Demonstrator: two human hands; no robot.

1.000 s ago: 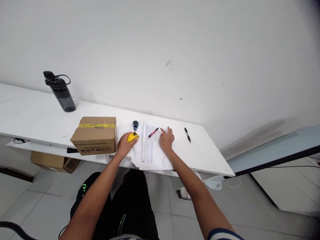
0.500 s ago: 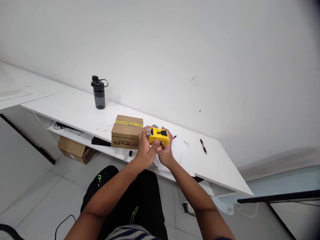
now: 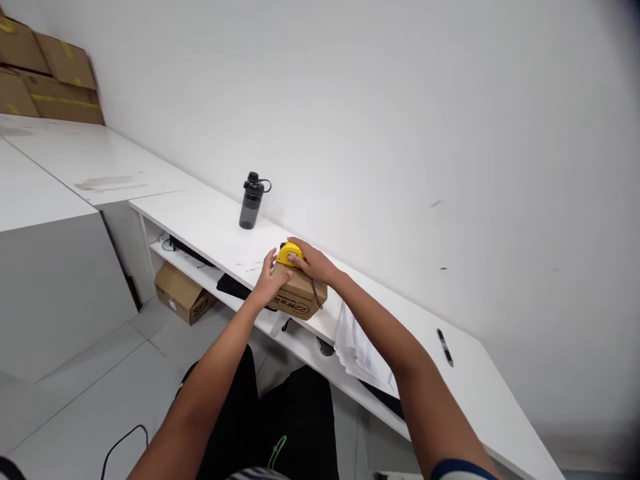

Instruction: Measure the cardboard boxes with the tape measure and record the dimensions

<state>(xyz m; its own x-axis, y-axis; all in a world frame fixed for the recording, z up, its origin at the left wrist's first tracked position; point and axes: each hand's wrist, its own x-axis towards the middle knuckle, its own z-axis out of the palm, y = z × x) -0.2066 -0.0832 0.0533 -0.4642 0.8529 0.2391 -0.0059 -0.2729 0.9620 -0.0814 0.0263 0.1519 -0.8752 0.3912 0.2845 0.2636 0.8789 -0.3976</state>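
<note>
A yellow tape measure [image 3: 287,253] is in my right hand [image 3: 316,261], whose fingers wrap over it from the right. It is at the top of a small brown cardboard box [image 3: 303,291] with printed writing on its front. A dark wrist strap hangs from the tape measure down the box's front. My left hand [image 3: 269,283] is at the box's left side, fingers spread and thumb stretched across the box's front upper edge. No pulled-out tape blade can be made out.
Beyond the box a dark water bottle [image 3: 251,201] stands by the wall. White papers [image 3: 361,347] overhang the desk's front edge, and a black pen [image 3: 445,347] lies farther right. Below is an open carton [image 3: 184,293] on the floor. Stacked boxes [image 3: 60,73] are at far left.
Both hands held the tape measure right of the box; now the right hand alone has it at the box's top. My left hand has let go and moved to the box's left side. The view has swung left.
</note>
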